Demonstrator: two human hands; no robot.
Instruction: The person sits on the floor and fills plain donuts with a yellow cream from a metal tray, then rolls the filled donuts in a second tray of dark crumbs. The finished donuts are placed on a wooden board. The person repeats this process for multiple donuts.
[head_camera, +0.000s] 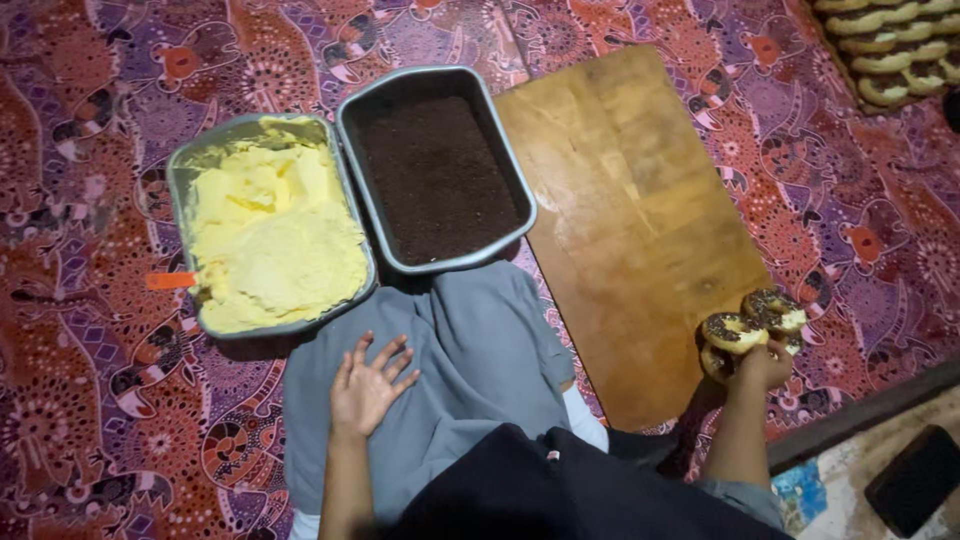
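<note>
Patterned purple cloth (120, 400) is spread over the floor, with two trays, a board and stacked doughnuts laid out on it.

Several sprinkle-coated doughnuts (752, 328) are gripped in the right hand (762, 368), whose fingers are closed under the stack, at the near right corner of the board (630, 220). The left hand (368, 385) is held empty with its fingers spread, resting on grey fabric (480, 360) just below both trays. The sprinkle tray (437, 170) lies up and to the left of the doughnuts, its long axis running away from the person; the cream tray (268, 225) is set touching its left side. The left hand is nearer both trays. More doughnuts (895, 45) are seen at the far right.
</note>
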